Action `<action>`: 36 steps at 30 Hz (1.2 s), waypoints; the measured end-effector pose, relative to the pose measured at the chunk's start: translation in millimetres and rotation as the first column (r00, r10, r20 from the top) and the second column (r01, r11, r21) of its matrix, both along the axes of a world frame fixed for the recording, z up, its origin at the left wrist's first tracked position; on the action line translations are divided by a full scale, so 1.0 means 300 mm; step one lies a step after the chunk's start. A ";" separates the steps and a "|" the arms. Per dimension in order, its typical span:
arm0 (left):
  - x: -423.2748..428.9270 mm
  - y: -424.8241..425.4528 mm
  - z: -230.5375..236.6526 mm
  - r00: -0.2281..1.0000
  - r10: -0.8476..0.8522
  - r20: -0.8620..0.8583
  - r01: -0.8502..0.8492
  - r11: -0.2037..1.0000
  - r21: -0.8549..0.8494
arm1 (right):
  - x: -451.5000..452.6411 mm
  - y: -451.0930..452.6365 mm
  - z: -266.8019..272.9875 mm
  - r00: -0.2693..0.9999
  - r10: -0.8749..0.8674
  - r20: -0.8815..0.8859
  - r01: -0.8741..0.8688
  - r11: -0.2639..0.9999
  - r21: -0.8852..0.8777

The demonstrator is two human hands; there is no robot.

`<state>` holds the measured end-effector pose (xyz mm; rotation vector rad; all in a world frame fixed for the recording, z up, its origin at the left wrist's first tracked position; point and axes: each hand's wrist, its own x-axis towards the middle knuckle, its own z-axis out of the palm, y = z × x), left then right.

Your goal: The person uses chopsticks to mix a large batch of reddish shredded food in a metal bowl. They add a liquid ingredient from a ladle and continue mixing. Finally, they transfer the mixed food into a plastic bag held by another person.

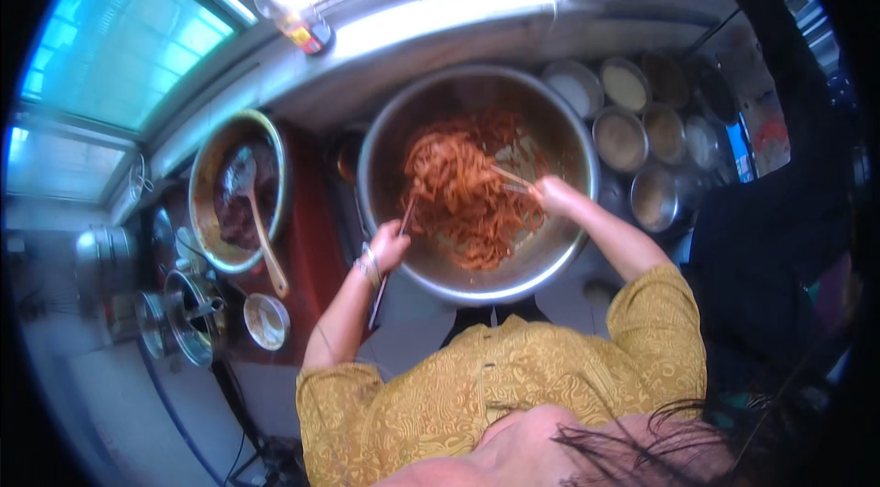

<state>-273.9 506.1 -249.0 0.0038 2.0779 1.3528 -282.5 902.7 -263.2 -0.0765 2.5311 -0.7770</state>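
A large stainless steel basin stands before me with a heap of reddish-orange food strips, coated in sauce. Around a pair of chopsticks my right hand is closed, and their tips reach into the strips from the right. My left hand grips a long thin dark stick, possibly a chopstick pair. Its upper end touches the heap's left side, while the other end sticks out below my wrist. Part of the mass looks bunched up between the two sets of tips.
To the left, a basin of dark red paste holds a wooden-handled spatula on a red surface. A small bowl sits nearby. Several bowls of powders stand right. A person in dark clothing is close by; a bottle stands on the ledge.
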 end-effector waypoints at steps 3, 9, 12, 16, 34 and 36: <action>0.051 0.058 0.192 0.933 0.140 0.333 -0.210 0.960 0.185 | 0.043 0.088 0.010 0.996 -0.088 0.012 0.087 0.996 0.035; -0.016 0.032 0.132 1.000 0.012 0.023 -0.009 0.994 -0.106 | 0.046 0.095 0.095 0.994 0.079 0.070 -0.090 0.981 0.171; -0.064 -0.078 0.018 0.993 -0.111 0.033 0.109 0.807 -0.580 | 0.031 0.227 0.210 0.989 0.022 0.144 -0.062 0.958 0.279; -0.168 0.033 -0.036 0.953 -0.282 0.107 0.286 0.732 -0.619 | -0.096 0.315 0.097 0.988 -0.108 0.112 0.052 0.907 0.417; -0.085 0.049 0.025 0.871 -0.459 0.173 0.465 0.662 -0.588 | -0.075 0.236 0.086 0.960 0.091 0.266 -0.188 0.913 0.363; -0.101 0.132 -0.092 0.926 -0.376 0.034 0.344 0.803 -0.487 | -0.118 0.058 -0.062 0.956 0.113 0.271 -0.166 0.969 0.182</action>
